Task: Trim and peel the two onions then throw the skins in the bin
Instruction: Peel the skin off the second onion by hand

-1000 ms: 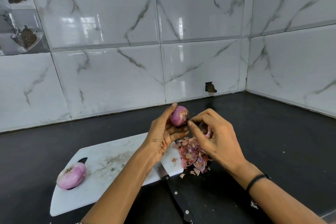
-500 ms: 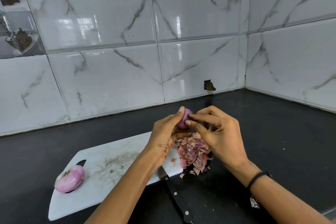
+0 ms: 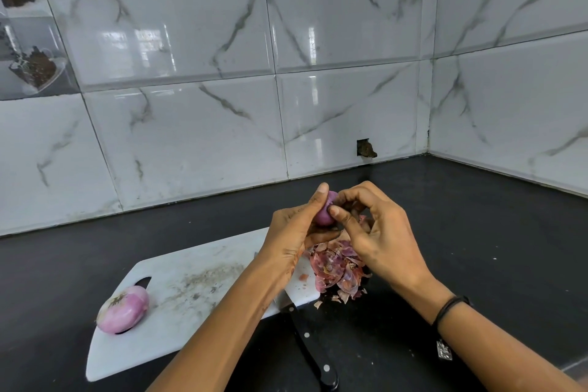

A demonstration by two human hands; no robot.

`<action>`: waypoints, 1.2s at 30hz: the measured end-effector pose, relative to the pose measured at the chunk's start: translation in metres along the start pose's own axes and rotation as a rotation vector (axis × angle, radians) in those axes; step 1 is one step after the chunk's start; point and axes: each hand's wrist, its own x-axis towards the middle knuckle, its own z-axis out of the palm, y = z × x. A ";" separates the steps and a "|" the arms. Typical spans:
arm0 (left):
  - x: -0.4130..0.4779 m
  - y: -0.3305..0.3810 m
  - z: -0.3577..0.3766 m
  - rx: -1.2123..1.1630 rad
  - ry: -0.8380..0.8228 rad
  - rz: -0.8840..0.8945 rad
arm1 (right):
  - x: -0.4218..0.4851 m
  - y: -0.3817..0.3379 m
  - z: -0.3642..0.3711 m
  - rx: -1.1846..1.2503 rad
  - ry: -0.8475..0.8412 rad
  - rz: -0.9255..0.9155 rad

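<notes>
While the left hand cups a smooth purple onion, the right hand pinches its surface above papery skins.

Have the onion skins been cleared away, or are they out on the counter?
Out. The skins lie heaped at the right end of the cutting board; no bin in view.

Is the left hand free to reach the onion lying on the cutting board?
Probably not yet: the left hand grips the other onion, though nothing lies between it and the lying onion.
</notes>
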 end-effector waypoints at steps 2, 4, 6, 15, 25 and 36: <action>-0.001 -0.001 0.003 -0.042 0.011 -0.054 | 0.000 -0.001 0.001 -0.064 0.004 -0.034; 0.000 -0.001 0.003 -0.062 0.028 -0.097 | -0.001 0.000 0.002 -0.126 -0.002 -0.055; 0.000 -0.001 0.002 -0.077 0.051 -0.123 | -0.002 0.001 0.002 -0.167 -0.014 -0.077; 0.010 0.002 -0.014 -0.164 0.115 -0.143 | -0.004 0.001 0.004 -0.203 -0.066 -0.115; 0.011 0.000 -0.014 -0.122 0.093 -0.132 | -0.003 0.003 0.002 -0.290 0.037 -0.091; 0.011 0.001 -0.011 -0.130 0.072 -0.173 | -0.004 0.000 0.002 -0.221 0.002 -0.090</action>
